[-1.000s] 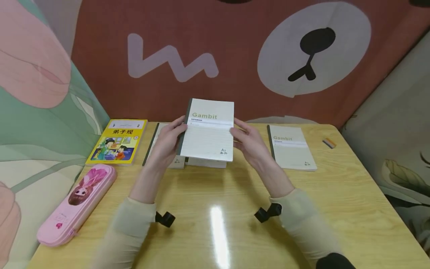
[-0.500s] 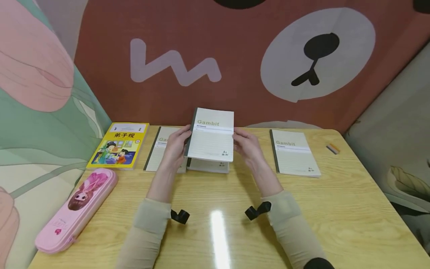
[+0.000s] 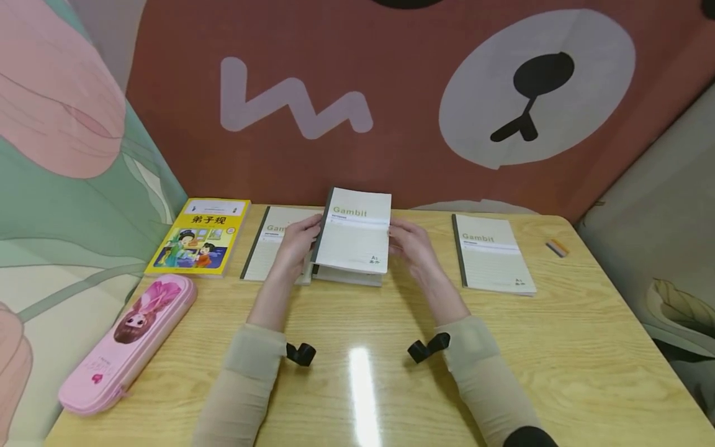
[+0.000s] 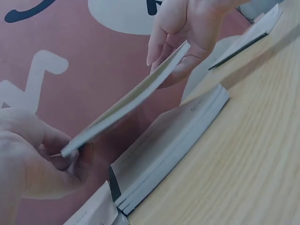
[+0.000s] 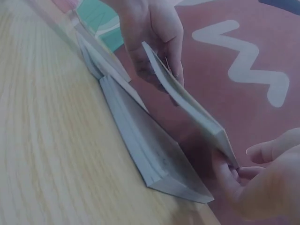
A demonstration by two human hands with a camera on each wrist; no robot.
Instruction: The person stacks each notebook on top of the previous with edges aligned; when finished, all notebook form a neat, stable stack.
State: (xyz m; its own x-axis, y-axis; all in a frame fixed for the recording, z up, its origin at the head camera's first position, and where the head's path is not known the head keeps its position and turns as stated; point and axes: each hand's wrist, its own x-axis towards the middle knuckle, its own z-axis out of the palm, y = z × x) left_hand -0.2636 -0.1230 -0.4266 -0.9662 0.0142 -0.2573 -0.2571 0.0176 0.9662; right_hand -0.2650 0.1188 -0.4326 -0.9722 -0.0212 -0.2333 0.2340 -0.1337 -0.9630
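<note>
Both hands hold a white Gambit notebook (image 3: 357,233) with a dark spine, tilted, its cover facing me. My left hand (image 3: 297,243) grips the spine edge, thumb on top; my right hand (image 3: 414,245) grips the opposite edge. Directly beneath, apart from it in both wrist views, lies a small stack of notebooks (image 5: 140,136) on the table. Left of that stack is another Gambit notebook (image 3: 258,264), partly covered by my left hand. A further notebook (image 3: 494,254) lies alone to the right.
A yellow picture book (image 3: 198,237) lies at the back left, with a pink pencil case (image 3: 128,344) in front of it. At the far right is a small striped eraser-like block (image 3: 557,248). A patterned cloth wall borders the wooden table (image 3: 491,360) behind.
The held notebook has come down toward the stack and slightly to the right, both hands keeping their grip. The other objects stay in place; the head view has shifted slightly.
</note>
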